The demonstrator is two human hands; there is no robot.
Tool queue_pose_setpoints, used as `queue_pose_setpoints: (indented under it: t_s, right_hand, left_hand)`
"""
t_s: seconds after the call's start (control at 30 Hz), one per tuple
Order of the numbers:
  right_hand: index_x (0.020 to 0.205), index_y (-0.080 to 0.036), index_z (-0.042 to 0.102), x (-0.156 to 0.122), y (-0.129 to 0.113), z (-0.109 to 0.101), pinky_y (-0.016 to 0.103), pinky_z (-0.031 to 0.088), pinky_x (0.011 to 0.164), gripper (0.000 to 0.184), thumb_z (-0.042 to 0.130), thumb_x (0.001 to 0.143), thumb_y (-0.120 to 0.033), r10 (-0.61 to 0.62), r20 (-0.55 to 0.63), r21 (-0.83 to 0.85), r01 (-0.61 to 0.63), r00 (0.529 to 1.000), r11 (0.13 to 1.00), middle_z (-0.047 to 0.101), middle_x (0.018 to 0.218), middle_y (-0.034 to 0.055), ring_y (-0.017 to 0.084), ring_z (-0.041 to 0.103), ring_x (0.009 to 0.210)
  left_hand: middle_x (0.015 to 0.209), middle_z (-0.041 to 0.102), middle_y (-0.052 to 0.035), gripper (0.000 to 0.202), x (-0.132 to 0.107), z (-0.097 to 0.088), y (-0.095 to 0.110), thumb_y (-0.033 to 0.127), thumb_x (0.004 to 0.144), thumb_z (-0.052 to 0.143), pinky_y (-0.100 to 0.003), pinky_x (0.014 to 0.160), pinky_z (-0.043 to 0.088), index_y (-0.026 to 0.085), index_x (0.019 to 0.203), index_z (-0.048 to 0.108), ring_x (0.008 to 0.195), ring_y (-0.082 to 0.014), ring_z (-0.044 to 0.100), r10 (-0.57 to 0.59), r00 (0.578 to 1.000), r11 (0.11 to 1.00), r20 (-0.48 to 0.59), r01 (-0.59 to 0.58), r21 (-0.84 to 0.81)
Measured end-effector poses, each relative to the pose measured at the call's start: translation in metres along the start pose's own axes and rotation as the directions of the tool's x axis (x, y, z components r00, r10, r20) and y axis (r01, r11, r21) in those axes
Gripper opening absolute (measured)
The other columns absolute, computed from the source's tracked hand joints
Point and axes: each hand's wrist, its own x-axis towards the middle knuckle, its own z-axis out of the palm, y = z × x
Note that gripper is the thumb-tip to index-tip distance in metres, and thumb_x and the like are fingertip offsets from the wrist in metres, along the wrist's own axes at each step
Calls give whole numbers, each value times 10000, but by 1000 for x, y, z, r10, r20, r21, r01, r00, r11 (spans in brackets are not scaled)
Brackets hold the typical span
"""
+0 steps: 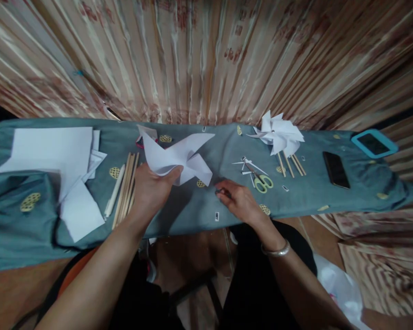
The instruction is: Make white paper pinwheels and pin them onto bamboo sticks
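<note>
My left hand (pixel 151 190) is closed on the lower middle of a folded white paper pinwheel (pixel 179 156), held just above the blue-grey cloth (pixel 296 192). My right hand (pixel 239 200) rests on the cloth to the right of it, fingertips pinched on a small dark object (pixel 220 190) that I cannot name. A bundle of thin wooden sticks (pixel 125 190) lies beside my left wrist. Green-handled scissors (pixel 259 181) lie just right of my right hand.
A stack of white paper sheets (pixel 55 156) lies at the left. Finished white pinwheels on sticks (pixel 280 135) lie at the back right. A black phone (pixel 335 169) and a blue-cased device (pixel 374 143) are at the far right. A striped curtain hangs behind.
</note>
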Motion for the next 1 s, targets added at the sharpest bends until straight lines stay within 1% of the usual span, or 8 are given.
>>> queue_pose_setpoints:
  t_s: [0.17,0.27,0.37,0.53,0.67,0.83,0.9,1.0]
  right_hand:
    - [1003,-190,693,-2,19,-6,335,521,834,212,553,860,-119,15,-66,149,-5,998,989,718,984,69,191,679,885]
    - [995,-186,702,1,19,-3,340,514,875,200,559,871,-122,-51,-45,169,58,998,984,714,1010,78,198,673,949]
    - [972,-166,702,5,16,2,340,506,902,177,570,871,-106,-123,-17,147,124,992,981,712,1012,90,203,666,978]
    - [909,-175,686,4,11,3,341,506,885,145,559,885,-109,-150,11,60,149,989,987,711,959,80,207,659,948]
    - [890,-179,654,-5,10,-1,358,503,842,170,492,927,-142,-164,22,-48,165,986,985,695,924,86,225,645,923]
    - [829,-185,585,-14,12,-2,359,495,752,197,429,928,-116,-150,34,-129,153,988,980,639,818,80,226,620,823]
    - [826,-191,567,-16,8,-4,357,493,740,191,421,923,-116,-157,12,-118,157,988,980,625,797,72,220,609,798]
    - [860,-213,558,-21,-6,-14,352,510,772,148,447,929,-146,-158,-70,-11,157,985,987,638,838,60,207,624,830]
  left_hand:
    - [792,765,-38,228,0,18,-4,258,591,791,-309,635,562,172,795,741,734,-235,712,18,999,1000,50,-18,-6]
    - [792,767,-42,222,0,25,-11,263,603,784,-314,616,555,164,798,749,723,-232,709,28,997,1000,74,-27,-7]
    - [763,761,-35,178,0,30,-16,266,620,781,-307,610,550,182,774,751,700,-222,705,47,993,999,105,-47,-4]
    - [768,763,-39,148,-1,36,-13,242,625,770,-308,620,560,185,760,747,702,-218,708,43,993,999,110,-41,-16]
    - [807,766,-54,172,1,36,-8,236,602,785,-329,683,581,160,746,731,748,-227,718,36,997,997,66,-31,-74]
    - [800,757,-50,275,2,35,-8,236,543,816,-322,674,586,158,791,727,728,-225,712,-35,999,985,24,38,-167]
    - [787,757,-53,283,1,34,-8,245,526,819,-318,667,584,153,776,723,721,-225,709,-68,997,985,21,71,-160]
    - [784,760,-51,268,-3,33,-7,260,528,811,-316,663,581,154,758,722,730,-230,706,-87,996,987,28,90,-133]
